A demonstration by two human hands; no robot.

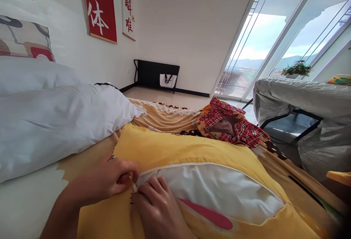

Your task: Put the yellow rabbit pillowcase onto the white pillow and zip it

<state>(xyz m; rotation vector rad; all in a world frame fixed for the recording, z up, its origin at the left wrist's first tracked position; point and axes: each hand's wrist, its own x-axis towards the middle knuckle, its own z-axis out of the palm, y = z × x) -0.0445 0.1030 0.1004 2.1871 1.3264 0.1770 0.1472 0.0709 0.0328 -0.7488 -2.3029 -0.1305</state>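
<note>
A yellow pillowcase (164,144) lies on the bed with a white pillow (214,184) showing through its long gaping opening. At the opening's left end, my left hand (112,176) is closed, thumb and forefinger pinching the pillowcase's edge. Just beside it, my right hand (160,209) has its fingers curled on the same pale edge strip, close against the pillow. The strip between the two hands looks like a zipper, though the fingers hide most of it. A pink printed shape (205,213) shows on the case below the opening.
White bedding (68,118) is heaped at the left, near a patterned cushion (24,37). A red checked garment (233,122) lies beyond the pillow on a tan blanket (164,116). Plastic-covered furniture (296,89) stands at the right, and a black folded frame (153,72) leans against the wall.
</note>
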